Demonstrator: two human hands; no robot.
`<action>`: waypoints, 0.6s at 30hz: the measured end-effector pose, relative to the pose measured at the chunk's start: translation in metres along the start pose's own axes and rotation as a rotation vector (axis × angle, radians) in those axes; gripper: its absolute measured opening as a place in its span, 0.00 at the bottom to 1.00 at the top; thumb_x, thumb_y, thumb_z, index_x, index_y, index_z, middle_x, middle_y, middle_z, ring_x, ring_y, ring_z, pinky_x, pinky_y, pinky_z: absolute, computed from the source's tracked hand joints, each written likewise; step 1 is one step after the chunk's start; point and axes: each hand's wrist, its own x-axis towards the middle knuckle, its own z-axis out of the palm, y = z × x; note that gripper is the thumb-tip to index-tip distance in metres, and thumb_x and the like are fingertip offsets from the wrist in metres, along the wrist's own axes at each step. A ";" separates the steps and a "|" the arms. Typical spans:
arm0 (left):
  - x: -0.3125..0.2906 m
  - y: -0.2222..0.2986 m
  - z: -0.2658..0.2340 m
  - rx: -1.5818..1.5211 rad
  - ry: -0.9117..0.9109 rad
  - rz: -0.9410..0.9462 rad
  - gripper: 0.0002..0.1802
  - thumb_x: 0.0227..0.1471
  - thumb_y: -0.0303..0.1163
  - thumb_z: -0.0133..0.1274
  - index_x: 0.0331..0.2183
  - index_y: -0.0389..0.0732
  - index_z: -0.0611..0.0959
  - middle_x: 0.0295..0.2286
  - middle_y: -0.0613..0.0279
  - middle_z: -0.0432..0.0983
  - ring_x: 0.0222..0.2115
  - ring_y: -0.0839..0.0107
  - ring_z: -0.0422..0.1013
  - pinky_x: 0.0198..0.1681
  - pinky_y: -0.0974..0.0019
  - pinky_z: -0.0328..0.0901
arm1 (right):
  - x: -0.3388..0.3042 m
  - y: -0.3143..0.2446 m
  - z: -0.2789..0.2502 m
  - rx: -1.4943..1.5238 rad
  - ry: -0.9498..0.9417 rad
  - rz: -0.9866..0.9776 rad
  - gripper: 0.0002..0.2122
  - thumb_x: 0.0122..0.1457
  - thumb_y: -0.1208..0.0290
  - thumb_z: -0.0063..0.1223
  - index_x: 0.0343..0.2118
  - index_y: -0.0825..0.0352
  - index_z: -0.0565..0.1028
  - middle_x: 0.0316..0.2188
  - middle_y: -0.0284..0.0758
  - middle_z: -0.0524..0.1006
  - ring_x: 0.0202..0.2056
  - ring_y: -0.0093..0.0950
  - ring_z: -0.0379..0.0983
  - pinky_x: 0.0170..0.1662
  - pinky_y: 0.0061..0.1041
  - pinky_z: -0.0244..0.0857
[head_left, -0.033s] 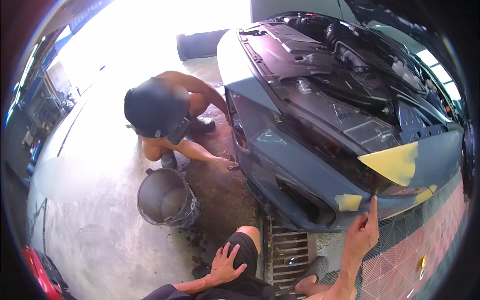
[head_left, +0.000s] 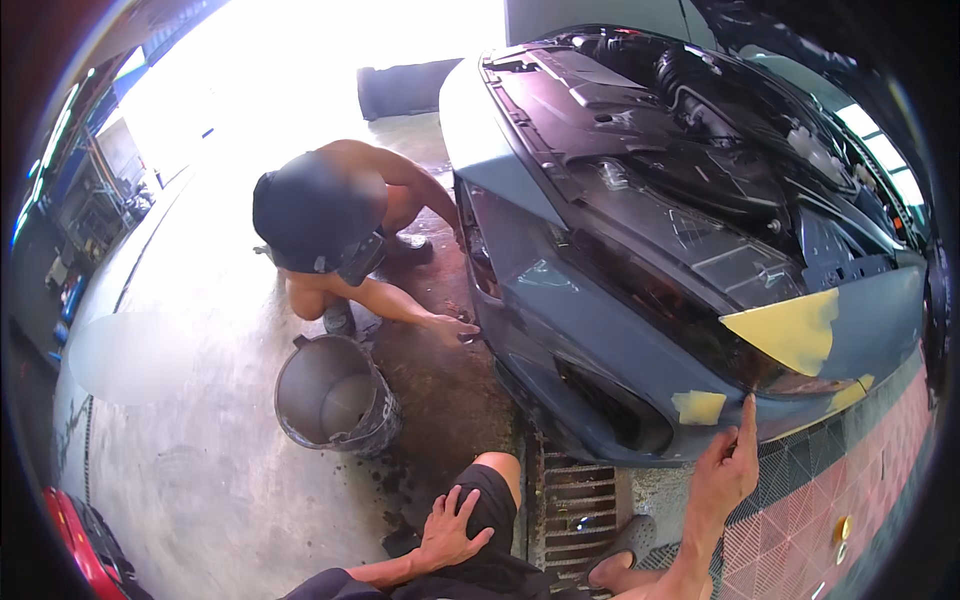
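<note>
My right hand reaches up to the front corner of a grey-blue car bumper. Its index finger is stretched out, with the tip at the bumper's upper edge below the headlight opening; the other fingers are partly curled, and I see nothing held. Close by are yellow patches that look like filler: a small square one left of the fingertip and a larger triangular one above it on the fender. My left hand lies with fingers spread on my thigh, over dark shorts, holding nothing.
A co-worker crouches at the far left of the bumper, both arms reaching to it. A dark bucket stands on the wet floor. The engine bay is exposed. A drain grate and red-grey floor tiles lie below the bumper.
</note>
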 end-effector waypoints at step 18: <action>0.021 0.002 0.003 0.000 -0.015 0.096 0.53 0.54 0.52 0.67 0.72 0.41 0.64 0.68 0.28 0.57 0.64 0.27 0.58 0.67 0.36 0.59 | 0.017 0.011 -0.017 0.087 -0.015 0.049 0.26 0.65 0.79 0.59 0.66 0.58 0.76 0.34 0.37 0.85 0.30 0.36 0.83 0.32 0.35 0.74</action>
